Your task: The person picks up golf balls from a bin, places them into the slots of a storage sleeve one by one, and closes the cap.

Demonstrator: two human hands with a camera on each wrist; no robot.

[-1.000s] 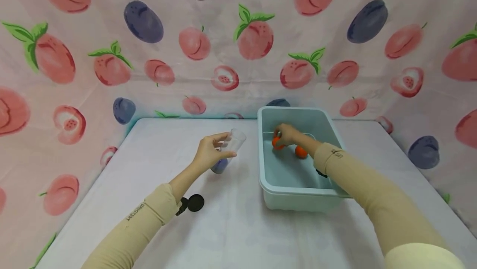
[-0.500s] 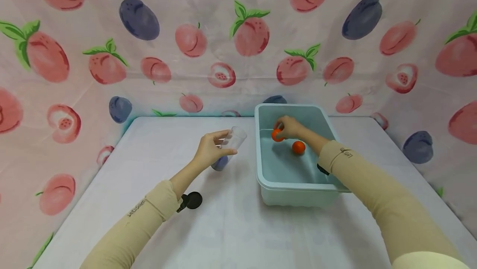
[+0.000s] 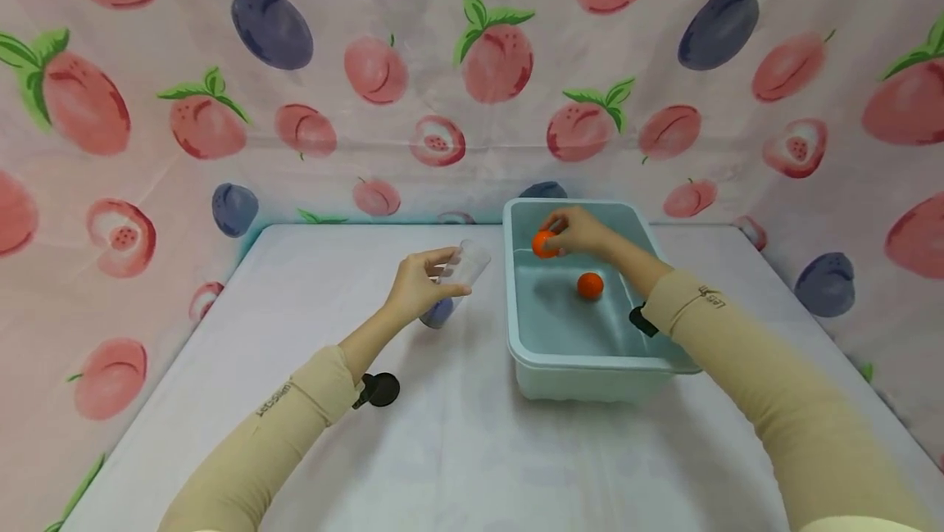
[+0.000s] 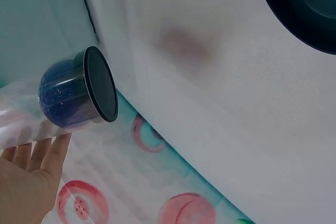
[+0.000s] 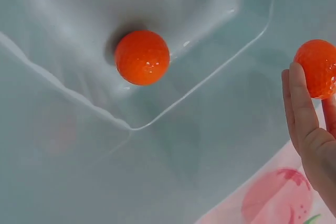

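My left hand (image 3: 415, 293) grips a clear plastic tube (image 3: 469, 263), tilted with its mouth up and to the right. Inside its lower end sits a blue ball (image 4: 59, 94), against the black end cap (image 4: 102, 84). Over at the bin, my right hand (image 3: 583, 234) pinches an orange golf ball (image 3: 544, 244) between thumb and fingertips. Its dimples show in the right wrist view, where the same golf ball (image 5: 318, 69) is raised off the bin's floor. A second orange golf ball (image 3: 590, 286) lies on the bottom of the bin.
The light blue-green bin (image 3: 590, 363) stands on the right half of the white-covered table (image 3: 472, 466). A black round lid (image 3: 385, 389) lies on the table by my left wrist. Behind hangs a fruit-print cloth (image 3: 295, 188).
My right hand has lifted the golf ball up inside the bin, toward its far left corner. The left hand keeps the tube at about the same place and tilt.
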